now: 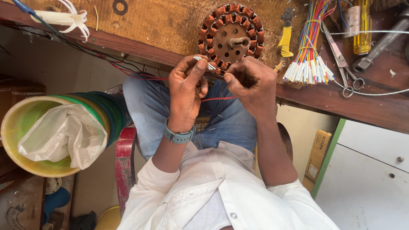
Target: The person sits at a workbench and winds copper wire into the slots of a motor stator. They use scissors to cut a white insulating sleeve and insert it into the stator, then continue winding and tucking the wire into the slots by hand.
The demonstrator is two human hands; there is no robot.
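Observation:
A round motor stator point(230, 36) with copper windings and a central shaft lies on the wooden workbench point(170, 25) at its near edge. My left hand point(186, 87) pinches a few thin white sleeves point(203, 62) between thumb and forefinger, right beside the stator's lower rim. My right hand point(251, 83) is curled with fingertips meeting the same sleeves and the winding edge. A thin red wire point(218, 98) runs between my hands over my jeans. A grey watch sits on my left wrist.
A bundle of coloured wires with white sleeves point(307, 59), scissors point(341, 64), a yellow screwdriver point(362, 30) and a metal tool lie on the bench at right. Stacked yellow and green buckets with a plastic bag point(59, 134) stand at left. A red chair point(125, 162) is under me.

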